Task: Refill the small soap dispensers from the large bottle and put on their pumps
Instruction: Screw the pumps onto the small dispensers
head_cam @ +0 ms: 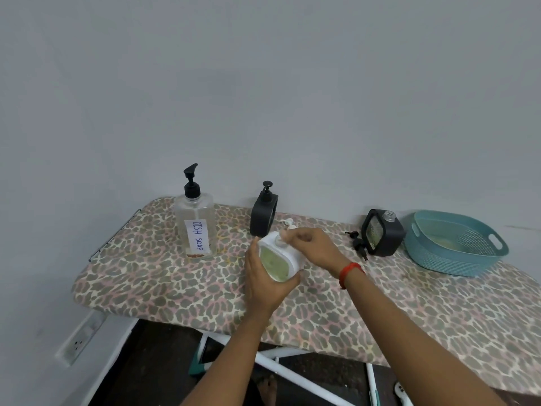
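**Threading the white pump on straight**

From where I stood, the person had the white dispenser (pixel 278 259) lifted just off the ironing board (pixel 175 288) and tilted towards them. The left hand (pixel 263 285) was wrapped round its lower body from below. The right hand (pixel 313 247) had its fingers curled in on the collar of the white pump (pixel 288 225) at the neck. The window in the dispenser's face showed greenish soap, so I took this one as filled and the step as screwing the pump down.

To do it well, I judged the body wanted bringing upright first, since a tilted neck invites a crossed thread and a dribble of soap. The left hand should only steady it, because squeezing a full container could push liquid up round the collar. The right hand should turn the collar itself, not the spout, with short light twists until it seated snug.

The large bottle (pixel 194 218) marked DISH SOAP stood at the back left with its pump on. A black dispenser (pixel 263 215) with its pump fitted stood just behind the hands. Further right a second black dispenser (pixel 382 234) had an open neck, and its loose black pump (pixel 358 244) lay beside it, next to a teal basket (pixel 456 244). That one looked to be next
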